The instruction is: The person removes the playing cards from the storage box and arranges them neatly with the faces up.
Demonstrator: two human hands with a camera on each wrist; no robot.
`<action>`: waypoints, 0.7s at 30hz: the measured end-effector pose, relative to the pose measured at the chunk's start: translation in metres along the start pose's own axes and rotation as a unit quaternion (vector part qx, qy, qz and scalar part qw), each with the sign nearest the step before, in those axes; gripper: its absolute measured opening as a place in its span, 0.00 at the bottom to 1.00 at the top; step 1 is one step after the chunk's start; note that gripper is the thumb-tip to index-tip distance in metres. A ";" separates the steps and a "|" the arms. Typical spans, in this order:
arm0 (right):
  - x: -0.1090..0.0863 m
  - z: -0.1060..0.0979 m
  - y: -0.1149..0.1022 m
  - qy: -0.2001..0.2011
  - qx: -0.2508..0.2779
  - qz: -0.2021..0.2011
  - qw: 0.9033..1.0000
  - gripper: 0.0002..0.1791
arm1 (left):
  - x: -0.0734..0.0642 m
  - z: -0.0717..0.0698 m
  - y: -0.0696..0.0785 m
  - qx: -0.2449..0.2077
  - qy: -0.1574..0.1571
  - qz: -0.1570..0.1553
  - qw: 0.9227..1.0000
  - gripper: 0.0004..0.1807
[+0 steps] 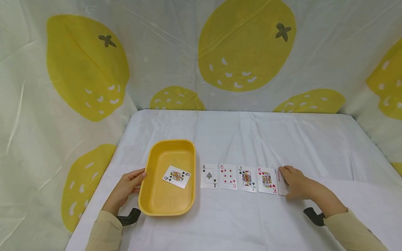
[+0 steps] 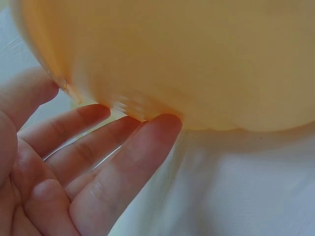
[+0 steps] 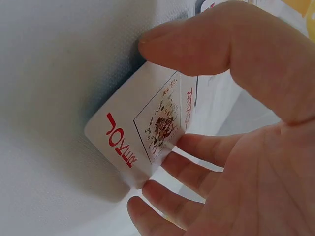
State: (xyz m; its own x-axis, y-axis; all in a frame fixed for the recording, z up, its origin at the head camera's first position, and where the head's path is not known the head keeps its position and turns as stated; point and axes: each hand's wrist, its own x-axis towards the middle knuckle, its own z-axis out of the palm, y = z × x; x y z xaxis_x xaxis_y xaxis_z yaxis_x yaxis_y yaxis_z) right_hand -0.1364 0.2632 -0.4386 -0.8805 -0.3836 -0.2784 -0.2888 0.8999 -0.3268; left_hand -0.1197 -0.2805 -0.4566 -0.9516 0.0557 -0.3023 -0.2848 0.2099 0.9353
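Note:
My left hand (image 1: 125,188) holds the left side of a yellow plastic tray (image 1: 167,213); in the left wrist view the fingers (image 2: 147,152) meet its underside and the thumb its edge. Inside the tray lies a queen of spades card (image 1: 177,176), face up and askew. At the right end of a row of cards, my right hand (image 1: 299,184) pinches a joker card (image 3: 162,123) by its edges, between the thumb and the fingertips (image 3: 189,145). From above, that hand hides most of the joker.
Left of the joker, face up in a row, are an ace of spades (image 1: 209,176), a six of diamonds (image 1: 227,176), a jack of spades (image 1: 247,179) and a king of hearts (image 1: 267,180). White cloth (image 1: 235,223) covers the table; a lemon-print curtain (image 1: 163,45) surrounds it.

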 end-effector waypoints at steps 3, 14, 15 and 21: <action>0.000 0.001 0.000 -0.001 -0.007 0.001 1.000 0.49 | 0.000 0.000 0.000 0.001 0.001 0.000 1.000 0.31; 0.001 0.000 0.000 0.000 -0.027 0.006 1.000 0.51 | -0.001 -0.001 0.002 0.000 -0.002 0.004 1.000 0.32; 0.001 -0.001 -0.001 0.003 -0.029 0.005 1.000 0.51 | -0.001 0.000 0.002 -0.001 -0.002 0.004 1.000 0.32; 0.005 -0.012 -0.014 0.018 -0.029 -0.002 0.999 0.46 | -0.001 0.000 0.001 -0.005 -0.003 0.003 1.000 0.31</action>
State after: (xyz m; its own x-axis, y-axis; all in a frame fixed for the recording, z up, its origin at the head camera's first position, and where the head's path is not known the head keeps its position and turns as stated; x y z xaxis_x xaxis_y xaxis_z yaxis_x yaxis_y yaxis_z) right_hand -0.1410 0.2517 -0.4245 -0.8922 -0.3802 -0.2439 -0.3125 0.9094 -0.2746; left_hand -0.1189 -0.2805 -0.4554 -0.9523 0.0635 -0.2986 -0.2810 0.2002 0.9386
